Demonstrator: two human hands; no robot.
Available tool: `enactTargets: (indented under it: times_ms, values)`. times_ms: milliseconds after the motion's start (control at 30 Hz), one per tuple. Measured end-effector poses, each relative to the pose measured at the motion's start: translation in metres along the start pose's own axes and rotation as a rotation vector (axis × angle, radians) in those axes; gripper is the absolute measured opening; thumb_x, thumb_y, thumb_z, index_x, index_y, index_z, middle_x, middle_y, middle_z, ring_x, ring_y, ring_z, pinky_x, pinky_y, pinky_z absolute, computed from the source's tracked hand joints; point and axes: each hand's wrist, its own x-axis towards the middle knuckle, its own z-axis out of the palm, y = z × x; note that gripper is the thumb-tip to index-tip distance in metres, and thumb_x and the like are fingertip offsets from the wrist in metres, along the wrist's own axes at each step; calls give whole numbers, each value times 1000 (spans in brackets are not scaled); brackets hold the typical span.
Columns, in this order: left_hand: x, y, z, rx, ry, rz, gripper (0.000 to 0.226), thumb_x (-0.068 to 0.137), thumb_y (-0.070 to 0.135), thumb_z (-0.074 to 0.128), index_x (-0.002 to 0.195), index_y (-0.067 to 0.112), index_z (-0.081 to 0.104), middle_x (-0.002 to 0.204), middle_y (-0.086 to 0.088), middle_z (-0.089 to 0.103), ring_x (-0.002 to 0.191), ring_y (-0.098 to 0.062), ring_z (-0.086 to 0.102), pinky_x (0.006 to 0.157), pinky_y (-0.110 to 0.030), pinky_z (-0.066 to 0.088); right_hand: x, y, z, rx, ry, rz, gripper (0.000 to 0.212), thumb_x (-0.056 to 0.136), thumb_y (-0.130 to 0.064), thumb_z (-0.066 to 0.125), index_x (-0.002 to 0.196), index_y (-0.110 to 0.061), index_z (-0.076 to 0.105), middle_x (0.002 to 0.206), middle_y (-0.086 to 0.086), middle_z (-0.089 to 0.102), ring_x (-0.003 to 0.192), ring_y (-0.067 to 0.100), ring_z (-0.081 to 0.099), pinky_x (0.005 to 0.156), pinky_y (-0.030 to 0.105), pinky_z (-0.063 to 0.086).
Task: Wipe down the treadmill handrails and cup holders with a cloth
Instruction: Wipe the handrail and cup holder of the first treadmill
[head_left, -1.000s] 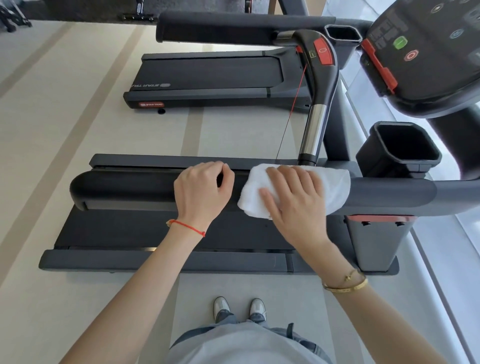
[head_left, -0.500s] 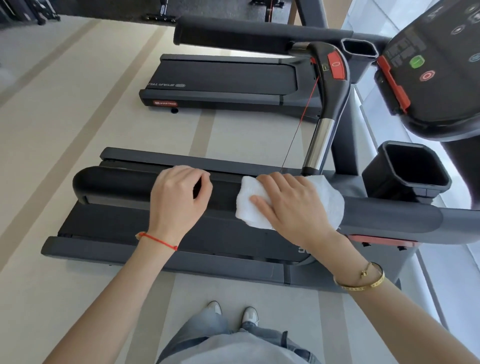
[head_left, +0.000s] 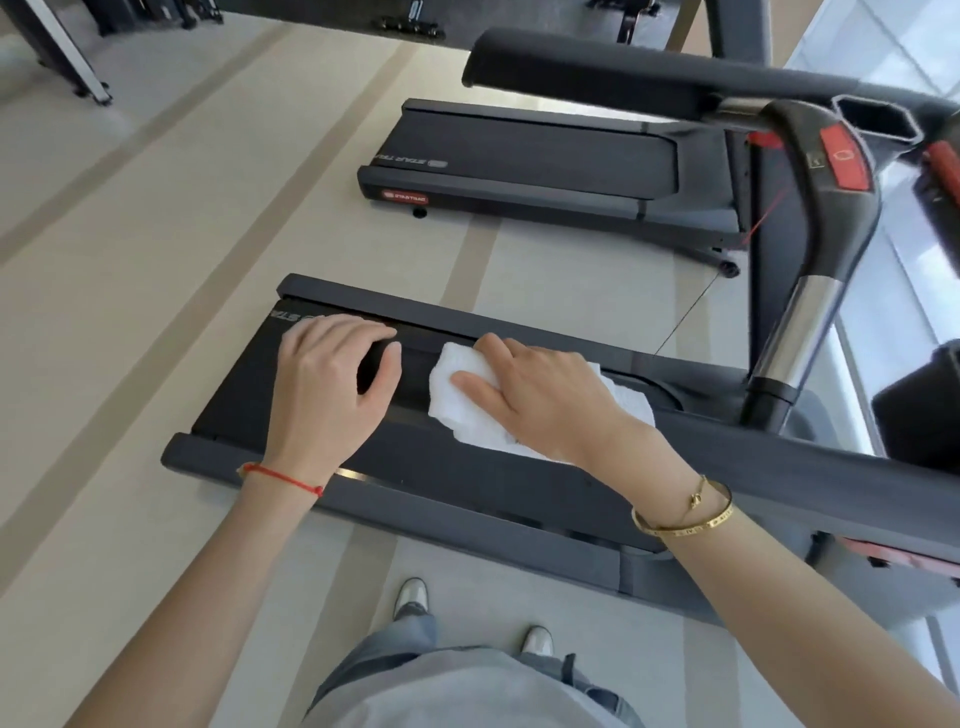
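Beige floor (head_left: 156, 270) with darker stripes running across. Second treadmill (head_left: 524, 161) further away, parallel to the near one, with a red label on its end. Two light shoes (head_left: 413, 597) near the bottom edge, dark equipment frames (head_left: 67, 57) at top left.

Your cloth (head_left: 540, 410): white, soft woven fabric, lightly textured, crumpled. Handrail (head_left: 779, 467) under it: dark grey, matt, looks like smooth plastic or foam. Curved grip bar (head_left: 795, 332): polished metal section, glossy, reflective; black matt plastic above, red glossy panel (head_left: 844, 158) set in. Treadmill belt (head_left: 519, 156): black, matt, rubbery. Floor (head_left: 156, 260): pale, smooth, low sheen. Your bangle (head_left: 685, 514): shiny gold metal. Red cord (head_left: 283, 478) on other wrist: thin thread.
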Motion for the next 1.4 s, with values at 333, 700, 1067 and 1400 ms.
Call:
enactTargets:
  times_ms: [333,700,1067,1400]
  values:
    - [7,-57,-18,-251,-152,-30,35,101,27,40,109,10,69,105,2,71,98,-17,65,86,-36,52,70,-59,5,161,-74,-13,53,96,-61,19,115,-20,46,99,-4,65,74,24,56,63,37,39]
    - [12,-65,-21,-399,-215,21,31,100,25,44,108,9,69,104,2,70,93,-15,65,81,-35,54,73,-57,-4,252,-205,257,53,94,-61,15,72,-22,45,57,-9,54,63,14,52,61,30,35]
    - [15,-59,-17,-414,-225,67,27,99,19,43,103,12,68,98,5,69,88,-17,62,78,-37,51,39,-77,13,-76,203,300,56,96,-62,17,92,-23,57,68,-4,53,64,20,50,57,32,32]
    - [24,-33,-5,-314,-171,185,19,95,21,53,89,17,71,82,9,70,70,-14,61,71,-31,49,-2,-49,29,-150,622,563,43,99,-37,39,66,-13,51,57,0,46,58,24,42,59,37,36]
